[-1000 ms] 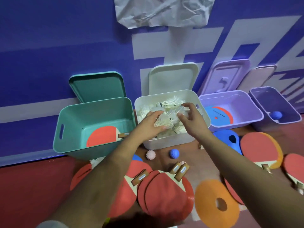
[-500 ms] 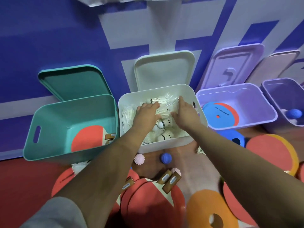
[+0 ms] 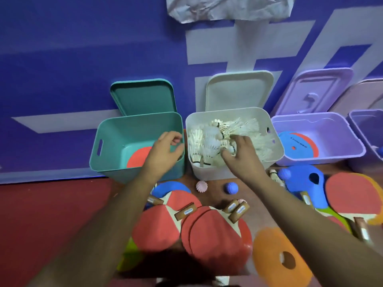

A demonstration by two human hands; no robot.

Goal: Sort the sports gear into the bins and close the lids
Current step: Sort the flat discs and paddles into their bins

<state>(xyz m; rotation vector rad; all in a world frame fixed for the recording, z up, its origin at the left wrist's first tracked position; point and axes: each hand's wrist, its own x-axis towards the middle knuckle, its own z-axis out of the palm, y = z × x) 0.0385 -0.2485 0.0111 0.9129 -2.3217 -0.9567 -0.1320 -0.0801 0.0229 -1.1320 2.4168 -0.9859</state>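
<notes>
Three open bins stand against the blue wall. The teal bin (image 3: 99, 146) holds a red paddle (image 3: 138, 158). The white bin (image 3: 228, 172) is heaped with white shuttlecocks (image 3: 209, 146). The purple bin (image 3: 323, 160) holds flat blue and red discs (image 3: 296, 143). My left hand (image 3: 165, 150) hovers over the teal bin's right rim, fingers loosely curled and empty. My right hand (image 3: 238, 150) is inside the white bin, fingertips on the shuttlecocks; I cannot tell if it grips one.
On the floor lie several red paddles (image 3: 215, 230), a pink spiky ball (image 3: 201, 186), a blue ball (image 3: 231, 188), an orange disc (image 3: 275, 255), a blue disc (image 3: 306, 183) and a stray shuttlecock (image 3: 274, 176). A fourth bin (image 3: 364, 121) shows at the right edge. Lids (image 3: 238, 90) lean on the wall.
Both hands lowered a bunch of shuttlecocks into the white bin. My left hand has since drawn back to the left over the teal bin; my right hand stays in the white bin.
</notes>
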